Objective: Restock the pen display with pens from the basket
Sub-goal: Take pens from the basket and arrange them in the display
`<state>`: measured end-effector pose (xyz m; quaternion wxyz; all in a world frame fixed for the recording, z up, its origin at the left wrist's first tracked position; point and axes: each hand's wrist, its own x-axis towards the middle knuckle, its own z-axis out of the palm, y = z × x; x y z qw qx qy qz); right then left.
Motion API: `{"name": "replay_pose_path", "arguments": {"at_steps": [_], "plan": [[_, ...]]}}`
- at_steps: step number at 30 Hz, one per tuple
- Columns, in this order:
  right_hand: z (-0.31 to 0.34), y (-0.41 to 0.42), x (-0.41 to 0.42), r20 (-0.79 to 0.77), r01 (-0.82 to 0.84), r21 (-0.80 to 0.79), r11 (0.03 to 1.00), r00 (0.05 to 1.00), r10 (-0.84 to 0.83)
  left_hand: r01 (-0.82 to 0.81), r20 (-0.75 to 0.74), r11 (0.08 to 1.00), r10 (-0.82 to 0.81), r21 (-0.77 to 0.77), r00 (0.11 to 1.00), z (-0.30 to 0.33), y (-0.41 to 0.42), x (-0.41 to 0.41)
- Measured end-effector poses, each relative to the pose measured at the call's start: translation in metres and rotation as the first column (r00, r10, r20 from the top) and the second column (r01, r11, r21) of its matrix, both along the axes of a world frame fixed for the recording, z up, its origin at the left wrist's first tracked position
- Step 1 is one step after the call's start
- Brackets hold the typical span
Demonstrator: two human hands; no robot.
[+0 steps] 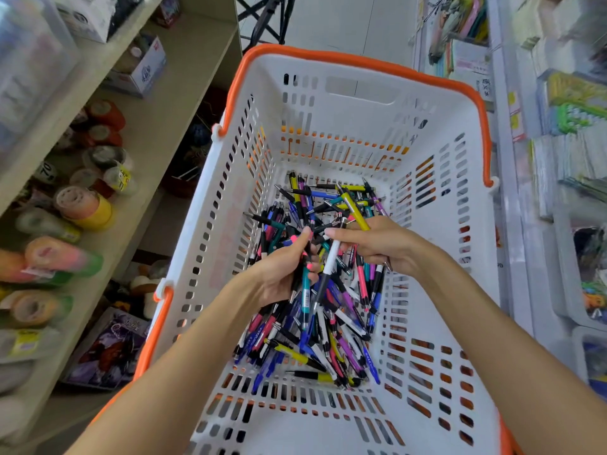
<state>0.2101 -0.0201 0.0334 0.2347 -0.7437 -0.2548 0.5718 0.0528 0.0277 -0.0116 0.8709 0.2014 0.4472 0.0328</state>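
Left: beige shelves (184, 103) stocked with tape rolls (87, 206) and a cardboard box (141, 72). Far: black stand legs (266, 18). Right: blurred white racks of stationery packs (571, 103).

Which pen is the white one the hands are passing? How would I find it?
Look in the white basket with orange handles, above the pen pile. Between the left hand and right hand slants a pen with a white upper barrel and black grip, unlike its colourful neighbours.
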Motion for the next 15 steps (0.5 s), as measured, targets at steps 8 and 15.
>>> {"name": "replay_pose_path", "arguments": {"at_steps": [8,15], "plan": [[-0.001,0.012,-0.001,0.106,0.040,0.012,0.999,0.994,-0.041,0.255,-0.113,0.927,-0.232,0.274,0.966,0.005,-0.006,-0.004],[0.006,0.014,0.012,0.112,-0.049,-0.104,0.993,0.992,0.060,0.396,-0.290,0.771,-0.282,0.499,0.915,0.001,0.008,-0.005]]}}
